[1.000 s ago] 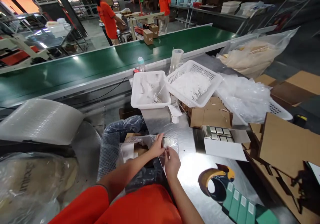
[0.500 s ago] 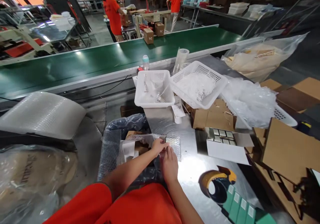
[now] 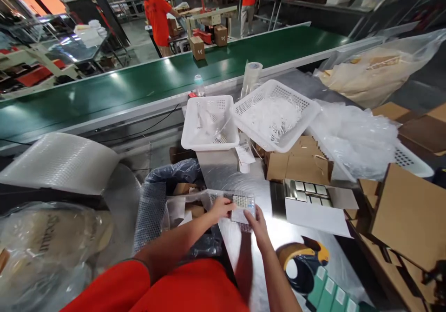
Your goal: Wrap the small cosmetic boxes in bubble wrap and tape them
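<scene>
Right hand (image 3: pixel 258 224) has shifted from the packet's near side to its right edge, thumb on top, fingers partly closed. Left hand (image 3: pixel 222 208) pinches the left edge. Packet (image 3: pixel 243 208) is near the tabletop's left edge. Dark lettering on the bag (image 3: pixel 52 237), not fully legible; carton (image 3: pixel 197 48) has a small white mark; green boxes (image 3: pixel 328 291) carry labels too small to read. Tape dispenser (image 3: pixel 299 268) and white box (image 3: pixel 317 216) to the right, baskets (image 3: pixel 210 140) at the far edge, bin (image 3: pixel 174 170) beside the left edge. Steel tabletop (image 3: pixel 223 168), glare near packet; green belt (image 3: pixel 139 79) beyond, two people in orange.
</scene>
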Motion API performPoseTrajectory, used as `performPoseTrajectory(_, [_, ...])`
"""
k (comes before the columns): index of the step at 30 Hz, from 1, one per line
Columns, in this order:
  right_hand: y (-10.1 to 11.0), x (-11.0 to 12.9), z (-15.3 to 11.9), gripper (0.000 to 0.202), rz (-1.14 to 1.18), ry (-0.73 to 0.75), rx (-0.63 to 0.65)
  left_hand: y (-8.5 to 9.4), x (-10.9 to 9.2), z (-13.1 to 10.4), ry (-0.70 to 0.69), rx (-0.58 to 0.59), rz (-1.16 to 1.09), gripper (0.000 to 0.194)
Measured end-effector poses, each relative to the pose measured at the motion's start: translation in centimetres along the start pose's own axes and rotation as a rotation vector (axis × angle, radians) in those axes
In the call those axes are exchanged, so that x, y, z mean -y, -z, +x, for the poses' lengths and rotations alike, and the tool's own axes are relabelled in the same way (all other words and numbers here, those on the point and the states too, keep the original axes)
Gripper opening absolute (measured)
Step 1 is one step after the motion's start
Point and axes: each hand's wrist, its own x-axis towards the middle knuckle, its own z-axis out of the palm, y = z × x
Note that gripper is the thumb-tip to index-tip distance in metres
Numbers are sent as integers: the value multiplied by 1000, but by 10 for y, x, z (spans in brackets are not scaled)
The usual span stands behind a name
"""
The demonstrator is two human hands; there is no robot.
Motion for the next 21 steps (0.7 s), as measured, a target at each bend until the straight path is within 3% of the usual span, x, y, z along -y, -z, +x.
performPoseTrajectory(3, [28, 2, -2, 78, -33, -66, -134, -30, 4, 7, 40, 103, -93, 48])
performPoseTrajectory(6, [55, 13, -4, 82, -265, -98, -231, -55, 16, 14, 83, 209, -204, 52])
performPoseTrajectory(8, [60, 22, -6, 85, -526, -93, -332, -64, 25, 17, 114, 247, -274, 53])
performPoseTrajectory(11, [48, 33, -13, 87, -814, -70, -414, -64, 34, 21, 68, 243, -279, 44])
performPoseTrajectory(14, [23, 34, -19, 86, -929, -47, -453, -52, 29, 27, -58, 136, 28, 35])
performPoseTrajectory(17, [2, 27, -22, 84, -993, 0, -512, -40, 17, 28, -129, 0, 490, 46])
performPoseTrajectory(21, [-8, 22, -22, 82, -978, 44, -573, -32, 11, 19, -244, -59, 907, 48])
